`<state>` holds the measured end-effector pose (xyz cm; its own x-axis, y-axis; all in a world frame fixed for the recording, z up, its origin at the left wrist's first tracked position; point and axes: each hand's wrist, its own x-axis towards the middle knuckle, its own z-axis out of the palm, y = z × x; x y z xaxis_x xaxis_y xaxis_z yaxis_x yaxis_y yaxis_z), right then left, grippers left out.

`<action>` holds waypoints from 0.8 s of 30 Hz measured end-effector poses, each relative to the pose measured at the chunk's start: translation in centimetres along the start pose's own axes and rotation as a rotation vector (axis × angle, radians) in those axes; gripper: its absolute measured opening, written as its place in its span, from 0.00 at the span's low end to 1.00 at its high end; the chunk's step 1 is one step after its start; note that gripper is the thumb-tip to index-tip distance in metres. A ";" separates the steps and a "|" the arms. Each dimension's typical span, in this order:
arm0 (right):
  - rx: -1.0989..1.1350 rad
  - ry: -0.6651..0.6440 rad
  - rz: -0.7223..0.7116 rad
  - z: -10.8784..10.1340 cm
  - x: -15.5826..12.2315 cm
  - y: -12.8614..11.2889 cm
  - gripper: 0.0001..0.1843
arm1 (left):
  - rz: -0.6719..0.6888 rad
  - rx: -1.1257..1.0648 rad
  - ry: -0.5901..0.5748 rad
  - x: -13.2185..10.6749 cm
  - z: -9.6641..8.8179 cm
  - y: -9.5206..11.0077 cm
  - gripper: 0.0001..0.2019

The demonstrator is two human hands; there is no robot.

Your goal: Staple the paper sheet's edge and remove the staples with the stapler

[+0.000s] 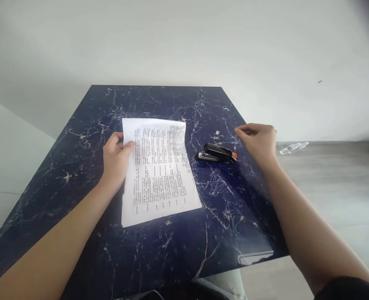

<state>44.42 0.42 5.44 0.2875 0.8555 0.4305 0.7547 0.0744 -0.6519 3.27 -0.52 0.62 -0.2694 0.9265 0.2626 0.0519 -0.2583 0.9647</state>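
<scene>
My left hand [116,160] grips the left edge of several printed sheets of paper [159,175], its thumb on top and its fingers curled at the edge. The sheets are slightly curled at the upper right. To their right lies a black stapler [218,154] with an orange tip at its right end. Just above the stapler is a small pale piece [217,132], too small to name. Beyond the stapler, my right hand [259,141] is over the table's right edge with thumb and fingertips pinched together. What they hold, if anything, cannot be made out.
The dark blue marbled table [159,100] stands against a white wall [184,41]. A clear plastic item [293,148] lies on the grey floor at right. Near the front right table corner is a flat, shiny, rounded outline [255,258].
</scene>
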 end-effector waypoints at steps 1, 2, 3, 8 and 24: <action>-0.050 -0.030 0.062 0.0 0.9 1.6 0.07 | 0.013 0.086 0.021 0.0 -0.1 -0.2 0.06; -0.094 -0.042 0.109 0.0 1.5 3.2 0.06 | 0.046 0.166 0.038 0.0 -0.3 -0.3 0.06; -0.136 -0.058 0.145 0.0 2.1 4.5 0.05 | 0.091 0.237 0.049 0.0 -0.3 -0.3 0.06; -0.208 -0.056 0.237 -0.2 3.0 8.3 0.06 | 0.211 0.524 0.031 -0.4 -0.3 1.0 0.05; -0.115 -0.258 -0.320 4.2 1.8 4.8 0.21 | 0.321 1.104 0.013 -0.1 -0.8 0.3 0.22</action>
<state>46.08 4.50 0.48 -0.1180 0.8997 0.4202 0.8470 0.3121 -0.4304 2.56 -0.88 0.82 -0.1003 0.8568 0.5057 0.9328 -0.0959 0.3475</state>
